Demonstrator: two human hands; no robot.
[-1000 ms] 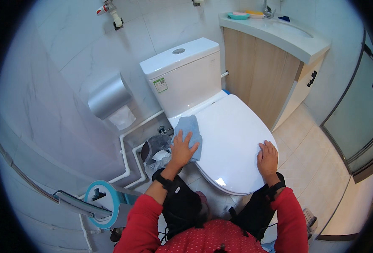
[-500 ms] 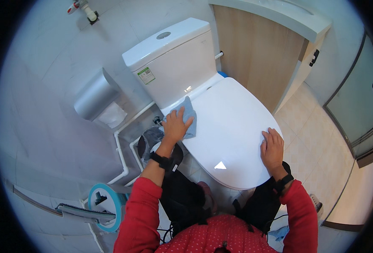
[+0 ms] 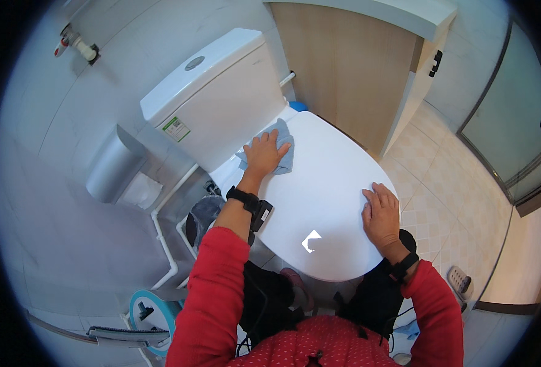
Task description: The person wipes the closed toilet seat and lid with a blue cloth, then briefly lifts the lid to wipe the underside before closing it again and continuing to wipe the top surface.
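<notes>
The white toilet lid [image 3: 319, 189] is down, with a bright reflection near its front. My left hand [image 3: 264, 153] lies with fingers spread on a grey-blue cloth [image 3: 286, 160], pressing it against the lid's back left part, close to the hinge strip. Part of the cloth is hidden under the palm. My right hand [image 3: 382, 214] rests on the lid's right edge, fingers stretched out and holding nothing. Behind the lid rises the white cistern [image 3: 221, 98], with an oval flush button [image 3: 194, 63] on top and a green-and-white sticker [image 3: 175, 129].
A silver paper dispenser [image 3: 116, 165] hangs on the left wall above white pipes [image 3: 163, 244]. Beside the toilet stands a bin with a dark bag [image 3: 206, 214]. A wood-coloured cabinet [image 3: 344, 67] is at the right rear. A round turquoise-rimmed thing [image 3: 137, 303] is lower left.
My left hand has slid the cloth over the lid, back toward the cistern and hinge. My right hand stays on the lid's right edge. The whole view has shifted somewhat.
</notes>
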